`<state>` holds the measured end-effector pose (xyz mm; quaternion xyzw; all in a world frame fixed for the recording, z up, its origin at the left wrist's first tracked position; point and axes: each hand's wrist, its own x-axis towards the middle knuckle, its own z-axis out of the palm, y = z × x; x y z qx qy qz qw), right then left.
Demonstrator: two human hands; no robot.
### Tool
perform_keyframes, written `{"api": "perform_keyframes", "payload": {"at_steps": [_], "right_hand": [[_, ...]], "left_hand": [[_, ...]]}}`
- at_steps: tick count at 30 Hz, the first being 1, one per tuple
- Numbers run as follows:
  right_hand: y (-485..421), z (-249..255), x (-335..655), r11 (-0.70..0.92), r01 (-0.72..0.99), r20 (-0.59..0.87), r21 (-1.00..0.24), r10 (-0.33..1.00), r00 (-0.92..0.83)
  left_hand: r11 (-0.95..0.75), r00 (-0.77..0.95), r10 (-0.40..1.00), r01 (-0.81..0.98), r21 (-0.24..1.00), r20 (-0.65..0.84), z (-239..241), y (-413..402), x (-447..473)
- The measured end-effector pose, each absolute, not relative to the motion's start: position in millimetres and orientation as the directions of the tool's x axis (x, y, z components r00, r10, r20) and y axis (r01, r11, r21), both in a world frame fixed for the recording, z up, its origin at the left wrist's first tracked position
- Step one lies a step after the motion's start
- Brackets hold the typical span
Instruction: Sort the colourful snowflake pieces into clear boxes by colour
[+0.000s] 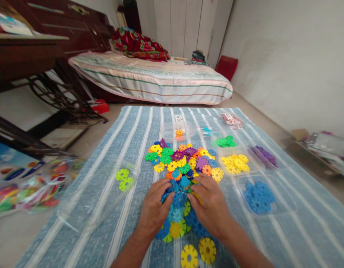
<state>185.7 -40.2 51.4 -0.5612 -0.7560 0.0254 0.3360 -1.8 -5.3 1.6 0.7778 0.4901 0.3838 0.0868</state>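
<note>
A heap of toothed plastic snowflake discs in mixed colours lies on the striped cloth. My left hand point(155, 203) rests at the heap's left side, thumb and fingers apart, with blue discs point(180, 200) beside its thumb. On the other side, my right hand point(211, 203) has its fingers spread over the pieces, a yellow disc partly showing under it. Neither hand visibly grips a disc. Purple discs point(189, 152) and green discs point(166, 155) lie farther up the heap. Two loose yellow discs, one of them a paler yellow disc point(189, 256), lie nearest me.
Clear tubs at right hold green pieces point(226, 141), yellow pieces point(235, 164), purple pieces point(264, 156) and blue pieces point(258, 197). Lime discs point(125, 184) lie in a clear container at left. Another tub at the back holds an orange disc point(179, 133). A bed point(161, 83) stands beyond.
</note>
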Motion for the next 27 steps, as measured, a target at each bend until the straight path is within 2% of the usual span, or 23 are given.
{"api": "perform_keyframes", "payload": {"at_steps": [7,11,16,20,24,27], "right_hand": [[-12,44,147,0.297,0.877,0.311,-0.378,0.933,-0.182],[-10,40,143,0.305,0.872,0.308,-0.383,0.932,-0.191],[-10,38,147,0.285,0.797,0.374,-0.532,0.924,-0.08],[-19,53,167,0.265,0.721,0.417,-0.641,0.908,0.037],[-42,75,227,0.219,0.782,0.497,-0.583,0.858,0.129],[-61,84,283,0.11,0.889,0.516,-0.444,0.843,0.154]], "left_hand": [[-0.418,0.163,0.886,0.685,0.596,0.434,7,-8,-2],[-0.37,0.14,0.91,0.697,0.614,0.39,7,-8,-2],[-0.36,0.133,0.919,0.665,0.654,0.37,7,-10,0],[-0.384,0.157,0.91,0.665,0.64,0.383,8,-10,0],[-0.411,0.156,0.891,0.676,0.611,0.426,8,-9,-1],[-0.417,0.142,0.884,0.673,0.612,0.446,7,-9,0]]}}
